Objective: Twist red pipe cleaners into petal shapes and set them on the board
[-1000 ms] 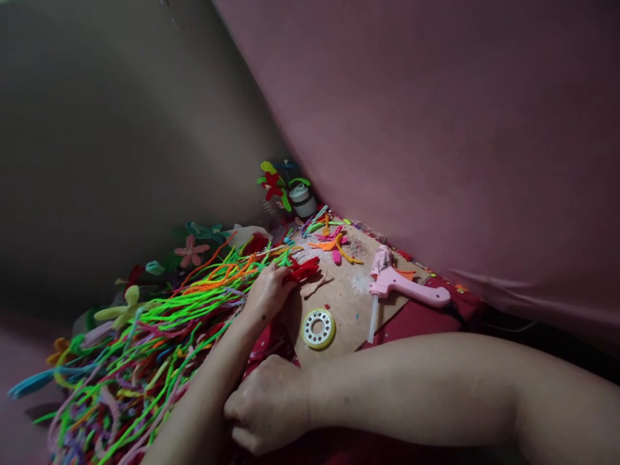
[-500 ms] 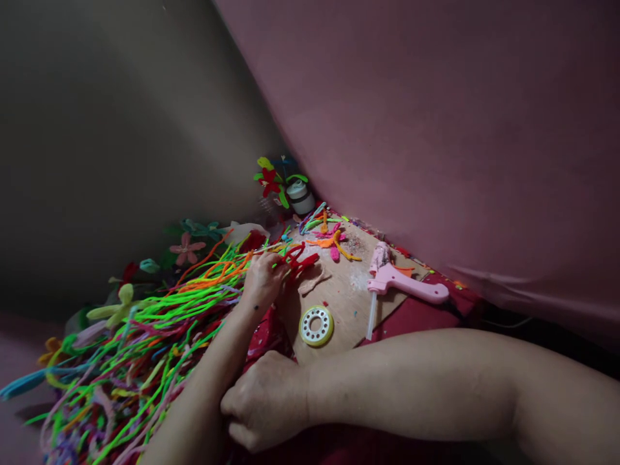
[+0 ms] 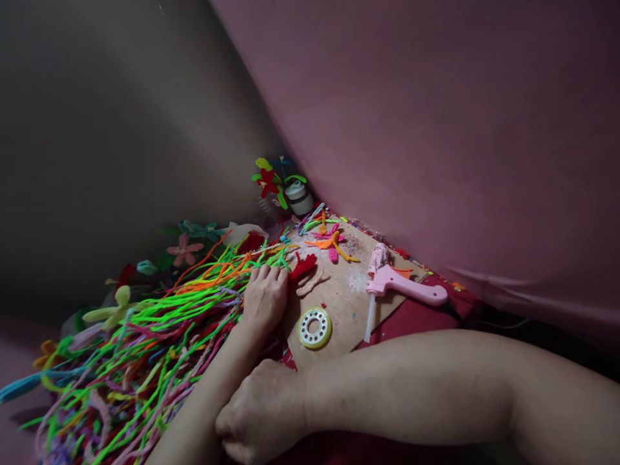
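My left hand (image 3: 265, 298) rests palm down at the right end of a heap of pipe cleaners (image 3: 188, 303), mostly green and orange. Its fingers bend away from me and their tips are hidden, so their grip does not show. Just right of the fingers, a red fuzzy piece (image 3: 303, 265) lies on the wooden board (image 3: 339, 310), above a pale pink strip (image 3: 312, 281). Close to me, my right hand (image 3: 261, 413) is closed in a fist against the left forearm. Whatever it holds, if anything, is hidden.
A yellow tape roll (image 3: 314, 328) and a pink glue gun (image 3: 407, 285) with a clear glue stick lie on the board. Behind are a pink and orange flower (image 3: 333, 244) and a white jar (image 3: 299, 198) beside finished flowers. Walls rise behind on both sides.
My left hand has turned palm down and come slightly nearer. The red loop that was at its fingers no longer shows; the red piece lies beside it. My right fist shifted slightly toward me.
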The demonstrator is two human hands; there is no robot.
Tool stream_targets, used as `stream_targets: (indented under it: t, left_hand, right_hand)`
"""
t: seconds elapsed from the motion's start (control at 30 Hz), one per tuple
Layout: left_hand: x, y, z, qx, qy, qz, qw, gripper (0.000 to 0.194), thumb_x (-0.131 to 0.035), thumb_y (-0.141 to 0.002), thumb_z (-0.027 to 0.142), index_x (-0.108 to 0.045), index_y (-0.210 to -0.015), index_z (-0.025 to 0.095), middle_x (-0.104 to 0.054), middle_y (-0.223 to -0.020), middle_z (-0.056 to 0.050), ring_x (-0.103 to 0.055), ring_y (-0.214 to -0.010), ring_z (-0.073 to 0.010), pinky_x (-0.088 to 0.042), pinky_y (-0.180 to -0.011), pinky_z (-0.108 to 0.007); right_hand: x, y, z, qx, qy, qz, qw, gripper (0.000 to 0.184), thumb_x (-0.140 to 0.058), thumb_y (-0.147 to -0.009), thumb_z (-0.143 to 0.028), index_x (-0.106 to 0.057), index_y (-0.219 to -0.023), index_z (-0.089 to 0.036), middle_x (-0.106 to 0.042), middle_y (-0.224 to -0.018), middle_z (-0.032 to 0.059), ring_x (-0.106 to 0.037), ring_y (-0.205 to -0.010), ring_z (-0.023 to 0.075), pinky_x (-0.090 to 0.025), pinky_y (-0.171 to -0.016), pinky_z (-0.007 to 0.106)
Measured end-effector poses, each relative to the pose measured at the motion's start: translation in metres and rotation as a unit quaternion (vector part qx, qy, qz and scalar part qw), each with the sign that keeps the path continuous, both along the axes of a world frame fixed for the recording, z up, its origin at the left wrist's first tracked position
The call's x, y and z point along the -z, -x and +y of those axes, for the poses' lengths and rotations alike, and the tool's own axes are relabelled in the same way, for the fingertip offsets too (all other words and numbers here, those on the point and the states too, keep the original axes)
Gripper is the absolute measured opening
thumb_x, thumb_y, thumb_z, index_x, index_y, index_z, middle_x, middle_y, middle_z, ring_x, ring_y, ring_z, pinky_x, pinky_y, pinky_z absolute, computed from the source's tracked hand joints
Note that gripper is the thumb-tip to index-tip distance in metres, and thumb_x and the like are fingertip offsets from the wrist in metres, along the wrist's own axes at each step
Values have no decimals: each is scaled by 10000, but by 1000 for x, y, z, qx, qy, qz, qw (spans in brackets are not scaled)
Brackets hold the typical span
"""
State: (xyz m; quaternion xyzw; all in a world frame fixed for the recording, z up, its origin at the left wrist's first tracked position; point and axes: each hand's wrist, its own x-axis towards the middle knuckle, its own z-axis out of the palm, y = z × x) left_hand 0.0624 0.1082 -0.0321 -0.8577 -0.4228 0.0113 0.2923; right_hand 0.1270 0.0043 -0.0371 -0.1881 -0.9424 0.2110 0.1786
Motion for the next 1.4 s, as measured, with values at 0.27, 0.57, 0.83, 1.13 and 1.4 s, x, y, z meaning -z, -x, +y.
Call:
stream_targets:
  t: [0.27,0.57,0.83,1.13,1.4]
  left_hand:
    - [-1,1,-1,-16,-1,-28,999,224,-383,-864,187,-606,-838,175,-645,-820,-93,-523,-814,-257,-352,-762,-368]
    - [-6,0,10,-86,12,-197,977,297,-337,-895,300,-585,-790,177,-626,-733,-79,-537,-707,-210,-360,-650,-293]
    - [-2,-4,10,-102,44,-199,974,267,-383,-872,291,-613,-876,156,-649,-808,-102,-566,-769,-219,-392,-698,-307]
    - [-15,4,13,-93,246,-368,892,363,-469,-783,431,-642,-975,176,-698,-842,-49,-623,-747,-182,-450,-668,-276]
    - [-2,2,26,-141,175,-328,917,172,-544,-676,250,-701,-735,212,-690,-739,-47,-600,-702,-189,-421,-675,-274]
  right_hand:
    - [-5,-2,-2,-6,-5,-10,1000,303,-402,-828,-293,-665,-899,-162,-701,-867,40,-656,-790,216,-315,-401,269]
    - [-4,-2,-3,8,-10,16,1000,268,-425,-830,-305,-652,-880,-172,-697,-841,29,-644,-720,204,-363,-408,272]
    - [-5,-2,-2,-8,-4,1,1000,273,-417,-823,-292,-654,-882,-169,-695,-837,36,-643,-732,212,-401,-423,281]
    - [-5,0,-1,-14,-3,-3,1000,265,-405,-826,-279,-637,-892,-169,-693,-813,44,-635,-684,215,-414,-413,290]
    - [-3,1,0,-12,1,-9,1000,275,-419,-814,-293,-653,-863,-158,-695,-819,61,-654,-726,240,-440,-433,310]
